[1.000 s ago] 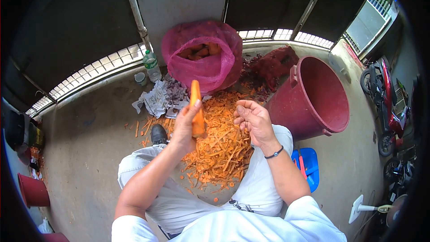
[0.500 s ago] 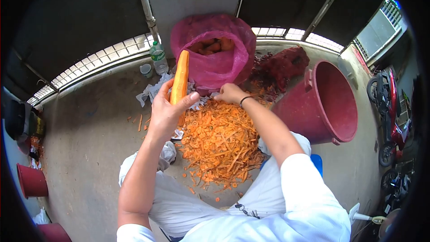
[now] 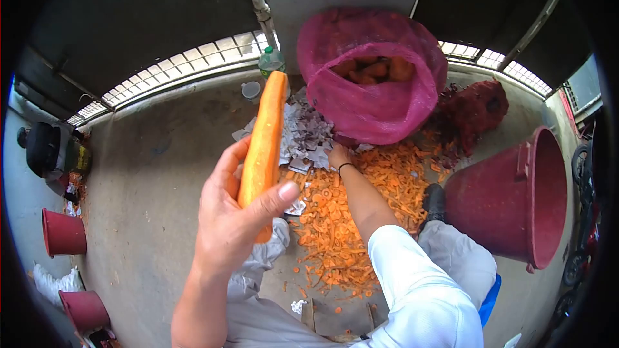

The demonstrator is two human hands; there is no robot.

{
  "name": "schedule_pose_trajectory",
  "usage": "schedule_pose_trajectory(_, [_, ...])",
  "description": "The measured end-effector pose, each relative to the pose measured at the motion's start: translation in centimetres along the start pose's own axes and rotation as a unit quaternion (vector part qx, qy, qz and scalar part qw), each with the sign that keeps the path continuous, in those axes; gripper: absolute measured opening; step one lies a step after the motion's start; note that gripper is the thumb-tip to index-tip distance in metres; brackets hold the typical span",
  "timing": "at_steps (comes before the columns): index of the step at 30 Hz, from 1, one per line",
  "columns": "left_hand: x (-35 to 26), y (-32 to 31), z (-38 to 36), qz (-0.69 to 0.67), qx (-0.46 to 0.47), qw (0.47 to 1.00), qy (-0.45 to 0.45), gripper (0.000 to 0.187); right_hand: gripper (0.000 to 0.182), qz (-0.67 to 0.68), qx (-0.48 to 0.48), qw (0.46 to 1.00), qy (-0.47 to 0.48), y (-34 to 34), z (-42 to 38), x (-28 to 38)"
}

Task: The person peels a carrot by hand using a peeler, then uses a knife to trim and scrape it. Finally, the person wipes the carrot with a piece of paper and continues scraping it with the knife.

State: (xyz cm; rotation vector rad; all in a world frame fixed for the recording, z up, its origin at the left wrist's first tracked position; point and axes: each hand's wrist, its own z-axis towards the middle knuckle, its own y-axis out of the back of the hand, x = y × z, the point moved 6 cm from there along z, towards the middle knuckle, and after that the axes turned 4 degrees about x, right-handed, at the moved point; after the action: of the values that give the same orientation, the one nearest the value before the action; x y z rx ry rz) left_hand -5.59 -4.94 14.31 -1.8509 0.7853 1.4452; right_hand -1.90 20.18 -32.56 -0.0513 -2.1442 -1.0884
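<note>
My left hand [image 3: 235, 206] is wrapped round a peeled orange carrot [image 3: 264, 138], which points up and away from me. My right hand [image 3: 338, 156] reaches down to the crumpled paper scraps [image 3: 308, 130] at the upper edge of the peelings; its fingers are partly hidden, and what they hold, if anything, cannot be made out. A heap of carrot peelings and slices [image 3: 335, 219] lies on the ground between my legs. Behind the right hand stands an open pink mesh sack [image 3: 361, 106] with carrots [image 3: 374, 69] inside.
A large dark red bin [image 3: 483, 187] lies tilted at the right, near a red mesh bag [image 3: 477, 113]. A green-capped bottle [image 3: 271, 63] and a small cup [image 3: 251, 90] are near the wall. Red buckets [image 3: 64, 232] stand at the far left.
The view has shifted left and closer to the floor. My left hand and the carrot appear larger and nearer. My right hand has moved to the paper scraps, more of which now show.
</note>
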Motion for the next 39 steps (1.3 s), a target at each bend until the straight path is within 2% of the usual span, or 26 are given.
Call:
schedule_pose_trajectory(3, [-0.2, -0.8, 0.1, -0.009, -0.015, 1.0, 0.014, 0.087, 0.037, -0.051, 0.044, 0.997, -0.025, -2.0, 2.8, -1.8])
schedule_pose_trajectory(4, [-0.3, -0.8, 0.1, -0.002, -0.008, 1.0, 0.015, 0.085, 0.032, 0.001, 0.013, 1.0, -0.012, -1.5, 2.0, -2.0])
schedule_pose_trajectory(5, [-0.1, -0.4, 0.0, -0.003, -0.01, 1.0, 0.02, 0.085, 0.032, 0.0, 0.017, 1.0, -0.015, -1.4, 0.6, -1.9])
schedule_pose_trajectory(7, [0.1, -0.3, 0.1, -0.007, 0.015, 1.0, -0.008, 0.083, 0.035, 0.09, -0.025, 0.995, 0.023, 1.3, -1.6, -1.7])
schedule_pose_trajectory(9, [-0.4, -0.8, -0.4, -0.024, 0.018, 0.999, -0.013, 0.081, 0.028, 0.107, -0.061, 0.991, 0.057, 4.0, -4.7, -1.7])
schedule_pose_trajectory(11, [0.0, -0.8, -0.6, -0.004, 0.017, 0.999, -0.037, 0.079, 0.02, 0.366, 0.001, 0.929, 0.055, 5.9, -7.8, -2.3])
schedule_pose_trajectory(13, [0.7, -1.2, -0.9, -0.007, 0.032, 0.999, -0.044, 0.075, 0.015, 0.404, -0.031, 0.91, 0.089, 9.6, -10.9, -1.2])
schedule_pose_trajectory(16, [2.0, -2.1, -1.2, -0.021, 0.035, 0.997, -0.07, 0.072, 0.008, 0.3, -0.05, 0.944, 0.127, 15.7, -16.0, 1.4])
schedule_pose_trajectory(17, [2.3, -2.4, -1.4, -0.013, 0.035, 0.996, -0.075, 0.072, 0.013, 0.176, -0.093, 0.966, 0.162, 17.8, -17.4, 2.4])
schedule_pose_trajectory(19, [2.4, -3.3, -1.9, -0.028, 0.043, 0.995, -0.081, 0.07, 0.027, 0.105, -0.073, 0.973, 0.191, 22.1, -20.9, 5.8])
schedule_pose_trajectory(20, [2.3, -4.0, -2.2, -0.032, 0.051, 0.994, -0.087, 0.07, 0.027, 0.101, -0.083, 0.973, 0.19, 24.0, -22.3, 7.0])
schedule_pose_trajectory(22, [3.1, -5.1, -2.5, -0.118, 0.062, 0.99, -0.05, 0.067, 0.029, 0.042, -0.129, 0.96, 0.243, 27.6, -25.3, 10.1])
schedule_pose_trajectory(23, [4.0, -5.6, -2.5, -0.138, 0.073, 0.988, -0.009, 0.064, 0.028, 0.037, -0.108, 0.968, 0.223, 29.5, -28.0, 12.1])
schedule_pose_trajectory(25, [3.8, -7.1, -3.9, -0.174, 0.1, 0.978, 0.062, 0.062, 0.025, 0.004, -0.219, 0.933, 0.285, 33.0, -33.8, 15.2])
schedule_pose_trajectory(26, [4.3, -7.7, -3.9, -0.175, 0.094, 0.978, 0.056, 0.059, 0.015, -0.04, -0.293, 0.89, 0.347, 34.3, -36.6, 16.2])
schedule_pose_trajectory(27, [4.8, -8.1, -4.1, -0.156, 0.096, 0.982, 0.054, 0.058, 0.015, -0.044, -0.296, 0.888, 0.35, 35.0, -38.5, 17.0])
schedule_pose_trajectory(29, [5.3, -9.2, -5.1, -0.164, 0.114, 0.975, 0.094, 0.058, 0.013, -0.012, -0.414, 0.808, 0.419, 36.6, -43.4, 18.2])
schedule_pose_trajectory(30, [5.6, -9.5, -5.4, -0.164, 0.113, 0.975, 0.096, 0.058, 0.024, -0.008, -0.411, 0.804, 0.43, 36.3, -44.4, 18.1])
schedule_pose_trajectory(31, [6.5, -10.0, -5.7, -0.171, 0.131, 0.968, 0.13, 0.055, 0.024, -0.007, -0.41, 0.806, 0.426, 36.1, -45.2, 18.4])
schedule_pose_trajectory(33, [8.4, -10.7, -6.2, -0.174, 0.148, 0.958, 0.171, 0.052, 0.031, -0.095, -0.437, 0.728, 0.52, 34.4, -47.6, 19.9])
schedule_pose_trajectory(34, [9.2, -11.1, -6.1, -0.169, 0.158, 0.96, 0.159, 0.044, 0.038, -0.113, -0.373, 0.736, 0.553, 33.0, -47.6, 19.7])
schedule_pose_trajectory(36, [9.8, -11.9, -6.4, -0.188, 0.149, 0.961, 0.138, 0.032, 0.039, -0.125, -0.3, 0.762, 0.56, 30.9, -47.7, 19.8])
schedule_pose_trajectory(39, [9.1, -12.4, -7.0, -0.214, 0.157, 0.952, 0.15, 0.032, 0.038, -0.116, -0.256, 0.784, 0.554, 31.0, -48.0, 20.1])
